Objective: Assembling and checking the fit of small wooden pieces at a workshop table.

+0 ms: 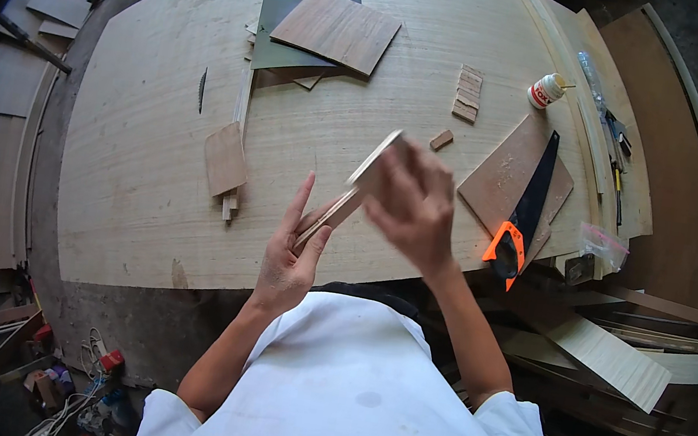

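Over the near middle of the table, my left hand (288, 265) grips a narrow wooden strip (333, 219) between thumb and fingers, index finger stretched upward. The strip slants up to the right and looks layered along its edge. My right hand (422, 201) is smeared by motion at the strip's upper end. Its fingers are bent against a thin pale flat piece (371, 161), which meets the strip; what it is made of is unclear. A small wooden block (441, 139) lies just beyond my right hand. Near it rests a row of small wooden pieces (468, 93).
At right, a handsaw (531, 198) with orange-and-black handle lies across a dusty wooden board (497, 167). Behind it is a white glue bottle (545, 91). Stacked panels (338, 30) lie at the back; a small panel (225, 159) rests on strips at left. Offcuts (605, 349) fill the lower right.
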